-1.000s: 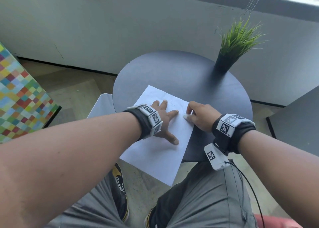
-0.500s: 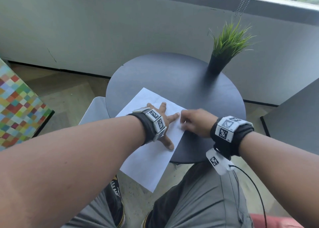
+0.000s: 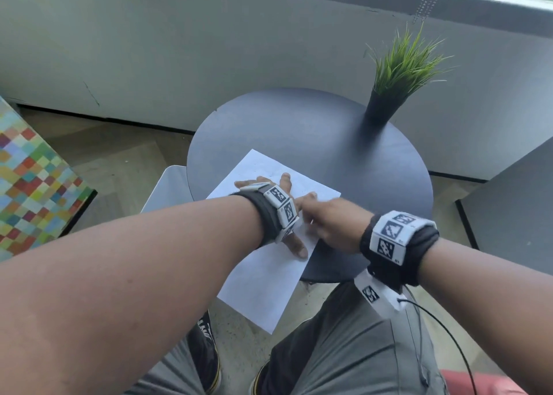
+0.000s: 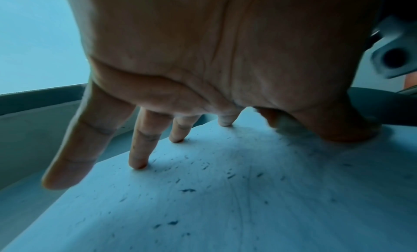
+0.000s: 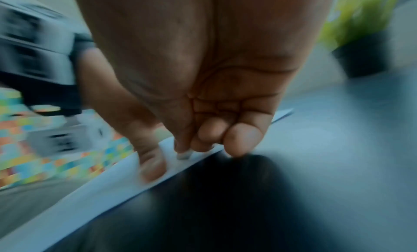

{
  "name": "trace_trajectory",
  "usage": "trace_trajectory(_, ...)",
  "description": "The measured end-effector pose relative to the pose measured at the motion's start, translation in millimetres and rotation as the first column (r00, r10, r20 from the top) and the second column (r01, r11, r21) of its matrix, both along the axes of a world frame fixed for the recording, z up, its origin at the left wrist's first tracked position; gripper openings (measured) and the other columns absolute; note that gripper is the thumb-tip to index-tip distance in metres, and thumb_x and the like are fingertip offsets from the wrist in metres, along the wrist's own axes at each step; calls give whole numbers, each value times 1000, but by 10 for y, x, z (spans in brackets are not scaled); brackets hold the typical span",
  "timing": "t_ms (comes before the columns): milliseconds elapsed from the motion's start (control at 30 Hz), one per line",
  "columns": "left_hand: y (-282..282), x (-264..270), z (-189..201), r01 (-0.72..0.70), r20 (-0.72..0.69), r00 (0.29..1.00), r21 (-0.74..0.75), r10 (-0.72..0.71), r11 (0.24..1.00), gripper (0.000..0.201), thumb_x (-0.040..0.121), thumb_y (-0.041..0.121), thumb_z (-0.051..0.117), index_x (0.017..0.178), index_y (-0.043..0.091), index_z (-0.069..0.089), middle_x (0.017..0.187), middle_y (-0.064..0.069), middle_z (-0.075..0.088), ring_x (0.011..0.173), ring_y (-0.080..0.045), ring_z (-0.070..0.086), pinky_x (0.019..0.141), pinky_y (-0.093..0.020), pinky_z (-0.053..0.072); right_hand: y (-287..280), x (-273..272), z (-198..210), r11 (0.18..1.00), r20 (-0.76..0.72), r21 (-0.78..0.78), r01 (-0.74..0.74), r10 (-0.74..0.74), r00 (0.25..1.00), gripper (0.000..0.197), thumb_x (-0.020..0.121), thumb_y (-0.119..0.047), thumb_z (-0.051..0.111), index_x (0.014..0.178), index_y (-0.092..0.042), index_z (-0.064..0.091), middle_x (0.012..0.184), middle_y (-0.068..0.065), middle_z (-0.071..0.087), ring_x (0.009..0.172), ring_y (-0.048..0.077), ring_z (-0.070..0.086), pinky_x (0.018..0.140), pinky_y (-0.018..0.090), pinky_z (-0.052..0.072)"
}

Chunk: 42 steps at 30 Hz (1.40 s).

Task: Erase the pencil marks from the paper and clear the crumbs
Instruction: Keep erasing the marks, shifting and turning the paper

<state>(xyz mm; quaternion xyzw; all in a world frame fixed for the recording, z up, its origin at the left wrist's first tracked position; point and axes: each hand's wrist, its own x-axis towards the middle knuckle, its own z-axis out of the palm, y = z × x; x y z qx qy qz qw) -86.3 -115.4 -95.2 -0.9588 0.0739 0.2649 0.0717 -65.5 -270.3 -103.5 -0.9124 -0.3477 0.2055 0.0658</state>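
Observation:
A white paper [image 3: 263,287] lies on the round dark table [image 3: 329,143], its near end hanging over the table's edge. My left hand [image 3: 285,185] presses flat on it with fingers spread. In the left wrist view the fingertips [image 4: 137,164] touch the sheet, and several dark crumbs [image 4: 187,190] are scattered across it. My right hand [image 3: 329,224] is blurred over the paper's right side, close to the left index finger. It pinches a small whitish eraser [image 5: 183,156] between thumb and fingers, with the eraser's tip down on the sheet [image 5: 126,181].
A grass plant in a black pot [image 3: 380,110] stands at the table's far right. A white seat [image 3: 167,188] sits left of the table, a colourful checkered block [image 3: 30,185] farther left, and a grey panel [image 3: 514,200] on the right. My knees are under the near edge.
My right hand has slid left from the paper's right edge onto the sheet, toward the left hand. The left hand stays pressed on the paper.

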Motion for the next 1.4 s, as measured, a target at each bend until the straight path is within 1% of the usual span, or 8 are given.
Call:
trace_trajectory(67,2,0,14,3,4,1000,8,-3,1000,128,40,96,56,141,61,-15,161,-7,-17,136,-59,12,93,-75,31,12,-76,10,995,-85,-8,-100,99,991,11,93,-29,54,103,-25,53,91,-4,60,89,23,57,80,34,47)
trace_trajectory(200,-17,-20,18,12,23,1000,32,-13,999,128,43,96,55,142,58,-16,161,-8,-16,136,-59,14,93,-76,31,-153,261,-5,983,138,17,183,-184,973,13,92,-39,51,93,-26,47,84,1,57,81,28,58,71,34,49)
trace_trajectory(367,3,-10,5,10,17,1000,18,-10,1000,131,36,99,53,139,61,-19,161,-10,-16,133,-62,15,93,-74,32,-96,-53,-1,994,-48,-38,-98,96,994,13,93,-37,55,93,-25,51,79,-5,56,77,20,49,74,34,46)
trace_trajectory(500,-16,-15,36,5,13,1000,25,-5,1000,129,40,96,55,140,59,-18,161,-12,-16,131,-63,19,93,-71,36,-147,169,-5,989,139,24,147,-149,979,14,92,-39,52,92,-25,47,80,1,55,80,29,55,70,35,47)
trace_trajectory(667,-27,-78,113,-27,-5,1000,25,27,999,123,50,92,59,143,57,-13,161,-10,-17,136,-61,14,92,-76,31,3,-131,-23,995,-29,-17,-103,103,994,14,92,-28,54,105,-22,55,89,1,61,85,25,55,79,36,48)
trace_trajectory(900,-37,-88,140,-52,-22,998,49,53,997,130,42,98,51,144,54,-15,161,-14,-14,125,-64,31,93,-69,38,-104,298,-43,971,142,29,236,-238,961,17,92,-44,50,90,-27,47,88,5,59,82,30,56,72,35,49)
trace_trajectory(1133,105,-21,262,-11,16,1000,19,11,1000,90,73,86,43,149,46,17,139,-9,38,117,-41,51,89,-47,45,-78,167,-81,980,51,60,192,-195,980,13,92,-44,50,102,-37,56,91,-1,61,86,22,56,78,33,48)
trace_trajectory(1400,402,41,244,10,50,999,-36,-8,999,69,84,63,60,144,42,35,136,-3,44,120,-28,52,79,-35,40,-1,255,76,949,-70,140,282,-275,959,10,90,-37,62,96,-30,63,78,-12,60,78,15,56,70,26,42)
